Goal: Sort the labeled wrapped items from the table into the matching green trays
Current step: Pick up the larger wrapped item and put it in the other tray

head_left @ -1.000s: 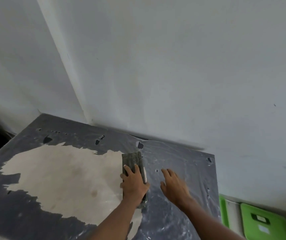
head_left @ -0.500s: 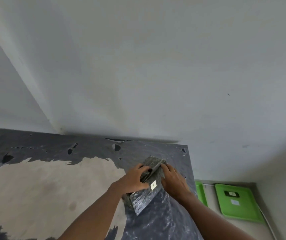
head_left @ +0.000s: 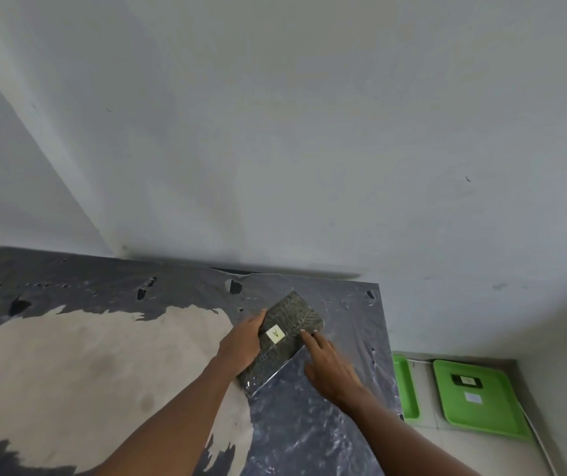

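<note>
Dark green patterned wrapped block (head_left: 284, 340), its white "A" label (head_left: 275, 334) facing up, is tilting above the plastic-sheeted table (head_left: 326, 434) as my left hand (head_left: 242, 341) is gripping its left edge. My right hand (head_left: 328, 367) is lying open, fingertips touching its right edge, while two green trays (head_left: 478, 400) are sitting on the floor beyond the table's right side.

Both forearms bare; apparently no sleeves or rings.

A second earlier the item (head_left: 280, 341) lay flat on the table (head_left: 69, 355) under the left hand (head_left: 241, 341), with the right hand (head_left: 330, 369) spread beside it. Since then both hands tipped it up and turned it over, so its label (head_left: 274, 334), marked A, faced up. The left hand moved to grip its left edge, and the right opened, fingertips (head_left: 306, 336) touching its right edge.
</note>
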